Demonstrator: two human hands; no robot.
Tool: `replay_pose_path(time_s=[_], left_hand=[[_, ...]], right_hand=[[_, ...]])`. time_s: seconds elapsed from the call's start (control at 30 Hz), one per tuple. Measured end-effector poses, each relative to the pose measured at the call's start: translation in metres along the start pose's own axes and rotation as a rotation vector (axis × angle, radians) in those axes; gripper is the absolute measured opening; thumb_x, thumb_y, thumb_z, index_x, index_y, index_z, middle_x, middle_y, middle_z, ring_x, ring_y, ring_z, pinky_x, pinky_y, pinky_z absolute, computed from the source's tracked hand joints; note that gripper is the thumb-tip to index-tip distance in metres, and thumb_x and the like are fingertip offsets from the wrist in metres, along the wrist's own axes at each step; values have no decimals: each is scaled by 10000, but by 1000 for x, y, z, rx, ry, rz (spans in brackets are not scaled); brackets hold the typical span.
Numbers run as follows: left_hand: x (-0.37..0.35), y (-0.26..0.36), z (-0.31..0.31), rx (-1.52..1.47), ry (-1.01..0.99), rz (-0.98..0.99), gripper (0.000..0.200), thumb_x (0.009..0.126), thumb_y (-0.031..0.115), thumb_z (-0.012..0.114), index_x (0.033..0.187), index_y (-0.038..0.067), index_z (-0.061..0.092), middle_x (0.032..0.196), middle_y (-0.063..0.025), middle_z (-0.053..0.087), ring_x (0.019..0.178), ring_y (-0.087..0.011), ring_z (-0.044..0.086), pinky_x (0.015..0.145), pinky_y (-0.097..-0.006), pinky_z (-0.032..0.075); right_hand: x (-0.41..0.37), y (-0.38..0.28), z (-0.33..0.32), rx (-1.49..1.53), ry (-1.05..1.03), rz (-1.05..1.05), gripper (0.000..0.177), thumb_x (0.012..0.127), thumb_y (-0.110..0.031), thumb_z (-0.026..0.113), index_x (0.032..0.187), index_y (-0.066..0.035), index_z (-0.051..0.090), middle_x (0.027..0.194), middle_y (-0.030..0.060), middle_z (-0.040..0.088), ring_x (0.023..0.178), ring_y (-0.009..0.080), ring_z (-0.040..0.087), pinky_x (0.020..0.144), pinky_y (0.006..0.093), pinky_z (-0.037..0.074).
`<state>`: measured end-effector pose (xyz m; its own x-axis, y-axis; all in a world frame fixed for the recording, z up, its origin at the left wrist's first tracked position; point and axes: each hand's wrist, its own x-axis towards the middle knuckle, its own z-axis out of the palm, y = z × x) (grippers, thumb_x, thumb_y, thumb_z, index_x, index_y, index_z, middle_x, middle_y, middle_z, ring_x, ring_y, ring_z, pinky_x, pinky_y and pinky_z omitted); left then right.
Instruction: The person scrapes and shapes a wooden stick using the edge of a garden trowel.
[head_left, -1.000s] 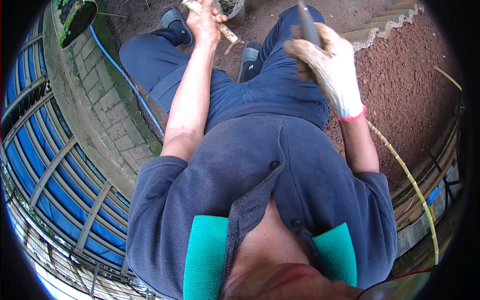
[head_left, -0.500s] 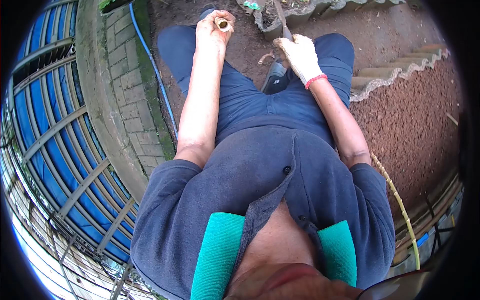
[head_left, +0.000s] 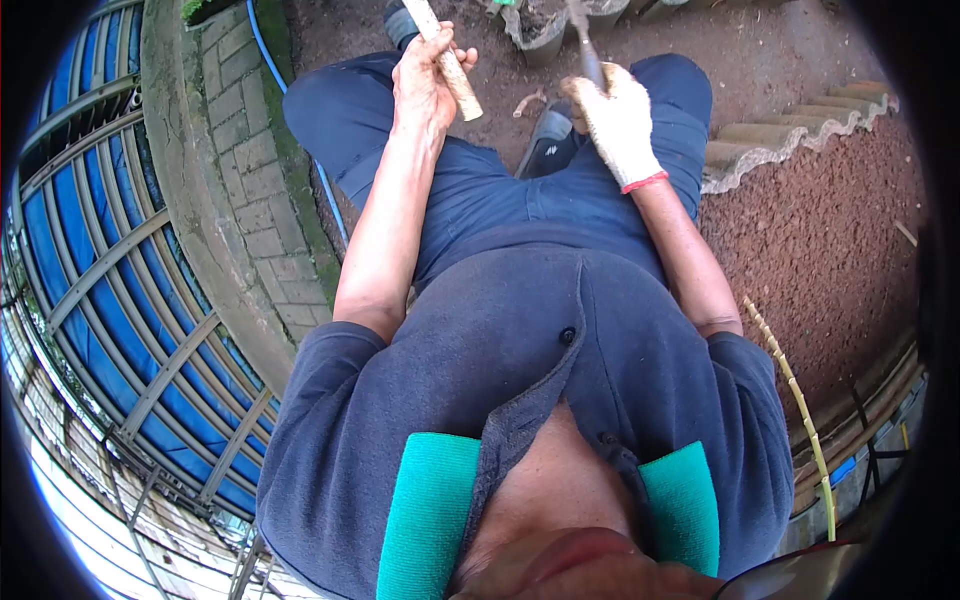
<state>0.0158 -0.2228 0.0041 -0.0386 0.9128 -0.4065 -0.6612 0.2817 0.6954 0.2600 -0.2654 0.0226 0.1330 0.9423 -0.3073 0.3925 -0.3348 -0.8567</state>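
Note:
My left hand point(head_left: 426, 85), bare and dirty, is wrapped round a pale stick point(head_left: 461, 92). The stick slants from the top edge of the view down to a cut end above my thigh. My right hand point(head_left: 618, 122) wears a whitish glove with a red cuff. Its fingers are closed round the dark handle of a tool point(head_left: 591, 66), whose narrow upper part points up and away from me. The tool's far end is cut off by the frame. The two hands are apart, each over one of my bent legs.
Below my hands is brown soil with a small curled piece point(head_left: 530, 102). A corrugated edging point(head_left: 770, 140) borders reddish soil at the right. A long jointed stalk point(head_left: 795, 395) leans there. At the left are a blue hose point(head_left: 268, 50), paving bricks point(head_left: 250, 170) and a barred blue structure point(head_left: 110, 230).
The stick in my left hand was seen end-on and now shows its length, tilted downward. My gloved right hand has shifted slightly right with the tool, which now stands lower in view.

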Motion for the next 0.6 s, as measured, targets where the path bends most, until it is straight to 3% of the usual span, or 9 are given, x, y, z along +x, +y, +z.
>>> replay_pose_path(time_s=[0.1, 0.17, 0.27, 0.3, 0.37, 0.4, 0.47, 0.57, 0.6], left_hand=[[-37, -13, -5, 67, 19, 92, 233, 897, -25, 649, 1121, -3, 589, 981, -120, 647, 1002, -259, 665, 968, -460, 520], [-61, -15, -2, 20, 46, 67, 234, 889, -49, 647, 1111, -4, 587, 1035, -129, 653, 1125, -298, 643, 998, -464, 511], [-97, -7, 19, 237, 69, 201, 220, 862, -106, 651, 1060, -19, 606, 1055, -118, 650, 1235, -336, 584, 999, -416, 530], [-102, -8, 20, 275, 65, 225, 270, 826, -144, 654, 1060, -18, 605, 1139, -201, 658, 1171, -288, 620, 925, -331, 553], [-111, -14, 15, 344, 46, 251, 266, 828, -154, 650, 1050, -15, 604, 1099, -149, 657, 1183, -296, 618, 917, -307, 553], [-115, -16, 16, 351, 50, 259, 260, 829, -155, 654, 1036, -8, 600, 1069, -108, 641, 1196, -301, 612, 911, -300, 555], [-115, -22, 20, 384, 40, 309, 257, 828, -151, 659, 1029, -3, 598, 1075, -106, 637, 1198, -300, 610, 909, -298, 556], [-115, -27, 27, 430, 20, 341, 239, 843, -139, 653, 1031, -1, 602, 1080, -98, 628, 1215, -307, 597, 936, -310, 554], [-114, -29, 28, 439, 0, 346, 230, 854, -137, 644, 1036, -2, 606, 1094, -99, 626, 1226, -318, 589, 964, -325, 550]], right_hand=[[-12, 13, -10, 147, -7, 133, 329, 789, -312, 711, 768, 2, 618, 601, 90, 632, 520, 159, 630, 529, 307, 506], [-16, 17, -13, 171, -13, 128, 328, 797, -308, 711, 758, 2, 612, 599, 91, 630, 526, 164, 629, 531, 314, 504], [-14, 23, -12, 133, 6, 40, 330, 808, -318, 708, 781, 2, 633, 613, 104, 632, 542, 185, 642, 546, 332, 508], [-15, 21, -13, 99, 7, 24, 335, 810, -328, 707, 794, 1, 642, 621, 111, 634, 549, 195, 648, 553, 337, 510], [-18, 16, -15, 29, 8, -10, 348, 814, -347, 704, 820, -1, 662, 638, 124, 638, 561, 217, 658, 569, 349, 515], [-19, 18, -15, 10, -4, -23, 324, 826, -322, 710, 857, -3, 659, 649, 102, 637, 560, 173, 642, 552, 315, 507], [-18, 23, -17, -30, -25, -51, 287, 848, -273, 722, 932, -7, 654, 672, 57, 636, 558, 86, 610, 518, 247, 489], [-18, 29, -15, 66, 23, -23, 379, 814, -374, 699, 844, 3, 674, 665, 161, 639, 599, 271, 672, 590, 375, 517], [-19, 28, -15, 67, 27, -16, 381, 812, -375, 701, 844, 4, 672, 665, 164, 638, 600, 272, 673, 589, 377, 516]])
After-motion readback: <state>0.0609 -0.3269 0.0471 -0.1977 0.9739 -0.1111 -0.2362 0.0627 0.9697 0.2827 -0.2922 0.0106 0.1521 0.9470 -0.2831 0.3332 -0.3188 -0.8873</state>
